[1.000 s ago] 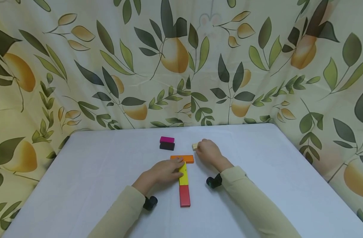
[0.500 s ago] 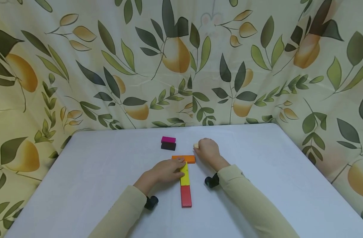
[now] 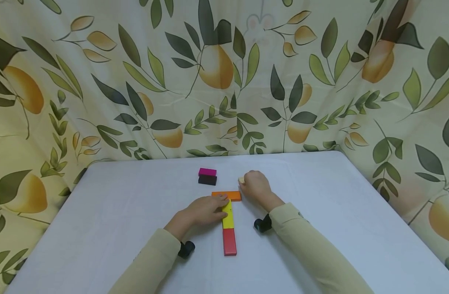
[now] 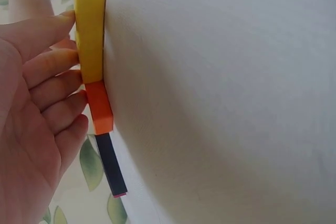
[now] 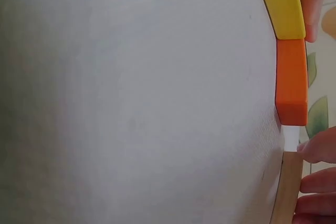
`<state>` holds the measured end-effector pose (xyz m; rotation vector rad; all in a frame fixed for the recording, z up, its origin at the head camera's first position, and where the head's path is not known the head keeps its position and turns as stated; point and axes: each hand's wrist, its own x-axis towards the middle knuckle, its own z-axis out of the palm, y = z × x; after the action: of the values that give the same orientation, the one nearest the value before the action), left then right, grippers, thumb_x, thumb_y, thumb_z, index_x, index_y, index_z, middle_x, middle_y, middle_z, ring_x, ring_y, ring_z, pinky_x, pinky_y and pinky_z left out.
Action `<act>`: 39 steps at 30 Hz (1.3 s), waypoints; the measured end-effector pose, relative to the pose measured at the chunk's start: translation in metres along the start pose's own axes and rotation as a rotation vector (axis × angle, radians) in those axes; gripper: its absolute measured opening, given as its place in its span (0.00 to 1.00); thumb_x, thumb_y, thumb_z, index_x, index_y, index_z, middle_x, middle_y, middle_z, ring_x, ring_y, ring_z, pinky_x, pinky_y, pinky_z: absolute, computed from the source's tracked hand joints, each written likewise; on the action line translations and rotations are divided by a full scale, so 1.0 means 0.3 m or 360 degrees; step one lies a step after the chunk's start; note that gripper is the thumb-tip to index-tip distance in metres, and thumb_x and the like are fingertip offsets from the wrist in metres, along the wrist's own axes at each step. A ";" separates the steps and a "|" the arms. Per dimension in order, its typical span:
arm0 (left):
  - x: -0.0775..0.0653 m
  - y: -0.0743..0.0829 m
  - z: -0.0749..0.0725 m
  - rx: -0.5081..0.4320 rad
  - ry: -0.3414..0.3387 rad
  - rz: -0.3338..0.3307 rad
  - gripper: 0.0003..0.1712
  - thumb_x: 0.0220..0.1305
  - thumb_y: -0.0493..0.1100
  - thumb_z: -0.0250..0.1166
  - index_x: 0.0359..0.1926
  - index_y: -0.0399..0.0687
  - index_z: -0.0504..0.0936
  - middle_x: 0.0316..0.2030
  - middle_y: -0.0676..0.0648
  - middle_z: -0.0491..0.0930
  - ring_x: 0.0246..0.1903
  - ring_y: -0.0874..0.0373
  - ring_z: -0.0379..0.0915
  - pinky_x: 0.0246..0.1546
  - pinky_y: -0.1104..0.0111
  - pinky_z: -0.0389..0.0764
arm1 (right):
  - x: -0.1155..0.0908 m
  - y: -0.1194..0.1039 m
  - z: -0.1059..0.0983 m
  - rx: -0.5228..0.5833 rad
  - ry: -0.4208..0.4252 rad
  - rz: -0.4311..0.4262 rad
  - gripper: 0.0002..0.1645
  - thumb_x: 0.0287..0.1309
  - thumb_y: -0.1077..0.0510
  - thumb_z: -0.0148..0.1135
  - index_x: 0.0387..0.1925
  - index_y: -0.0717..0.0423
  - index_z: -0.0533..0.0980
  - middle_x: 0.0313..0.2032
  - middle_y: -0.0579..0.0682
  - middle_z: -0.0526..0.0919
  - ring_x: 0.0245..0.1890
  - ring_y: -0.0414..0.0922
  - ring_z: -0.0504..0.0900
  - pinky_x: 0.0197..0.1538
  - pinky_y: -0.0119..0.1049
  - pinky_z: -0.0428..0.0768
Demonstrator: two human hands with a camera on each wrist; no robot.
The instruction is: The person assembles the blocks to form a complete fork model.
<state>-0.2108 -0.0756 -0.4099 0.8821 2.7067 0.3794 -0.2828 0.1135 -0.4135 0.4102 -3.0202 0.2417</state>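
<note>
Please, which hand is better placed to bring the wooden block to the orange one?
The right hand, probably: it grips the wooden block. The left hand lies over parts of the yellow block and the orange block, so it seems better suited to steadying those.

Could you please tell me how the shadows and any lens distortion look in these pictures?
Head view: fairly even light, with soft shadows on the white table beside both sleeves; left wrist view: a broad, soft-edged shadow across the table; right wrist view: darkening at the left, while the yellow block, orange block and wooden block follow a curve, probably lens distortion.
</note>
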 end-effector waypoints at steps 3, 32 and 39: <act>0.000 -0.001 0.000 -0.0001 0.0000 0.0006 0.31 0.64 0.52 0.57 0.65 0.48 0.65 0.64 0.50 0.62 0.64 0.59 0.55 0.60 0.63 0.61 | -0.004 0.002 0.000 -0.0004 0.0004 -0.0038 0.19 0.58 0.52 0.58 0.20 0.61 0.78 0.17 0.48 0.71 0.20 0.44 0.69 0.27 0.34 0.72; 0.003 0.001 -0.010 -0.0022 -0.0026 -0.0007 0.30 0.63 0.51 0.58 0.64 0.48 0.66 0.64 0.52 0.62 0.64 0.60 0.55 0.60 0.64 0.61 | -0.004 0.034 -0.022 0.0082 -0.0058 -0.0292 0.10 0.53 0.57 0.65 0.31 0.61 0.83 0.25 0.49 0.77 0.26 0.43 0.73 0.37 0.35 0.77; 0.006 -0.003 -0.006 -0.0017 -0.0024 0.0006 0.30 0.63 0.51 0.58 0.64 0.49 0.66 0.64 0.52 0.62 0.64 0.60 0.55 0.60 0.64 0.61 | -0.009 0.040 -0.031 0.0092 -0.0075 -0.0322 0.11 0.53 0.57 0.65 0.34 0.62 0.83 0.29 0.50 0.79 0.29 0.44 0.75 0.40 0.37 0.78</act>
<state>-0.2133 -0.0754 -0.4088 0.8834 2.6870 0.3859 -0.2830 0.1271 -0.4064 0.7313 -2.9930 0.3085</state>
